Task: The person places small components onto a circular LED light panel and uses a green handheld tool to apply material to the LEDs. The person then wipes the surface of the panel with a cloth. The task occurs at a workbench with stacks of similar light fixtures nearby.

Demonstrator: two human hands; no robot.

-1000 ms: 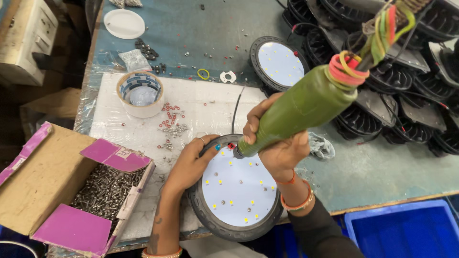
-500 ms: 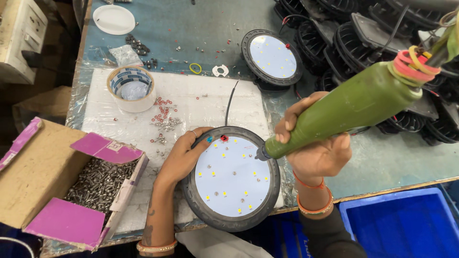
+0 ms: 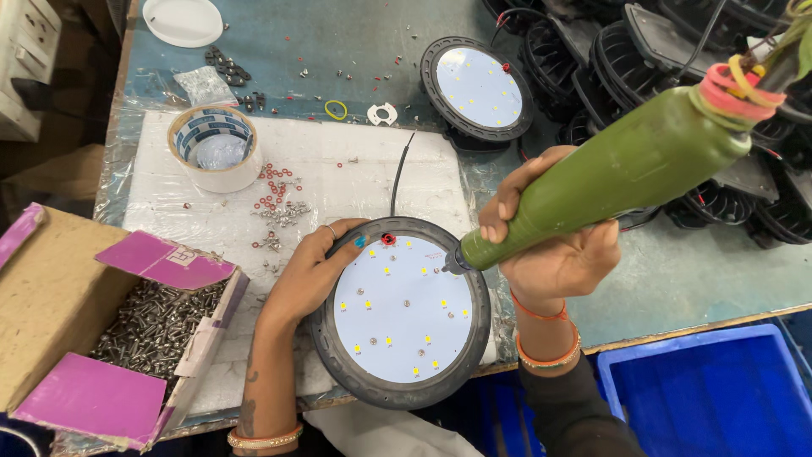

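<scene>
Green tapered electric screwdriver [image 3: 609, 173] gripped in right hand [image 3: 554, 245], tip at round white LED panel [image 3: 402, 309] edge, frame centre; left hand [image 3: 317, 271] flat, steadying black ribbed rim

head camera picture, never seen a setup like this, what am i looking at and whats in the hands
This single view comes from a camera worn on a person's head, looking down at their own two bare hands over a blue-green worktable.

The right hand grips a long green powered screwdriver, with its tip at the right edge of the white board of a round black lamp with small yellow light dots. The left hand rests on that lamp's upper left rim, steadying it.

The lamp sits on a white foam sheet, which also carries a roll of clear tape and scattered small screws and red washers. To the left is an open cardboard box of silver screws. A second, similar lamp lies further back, beside a stack of black lamp housings. A blue plastic bin sits at lower right.
</scene>
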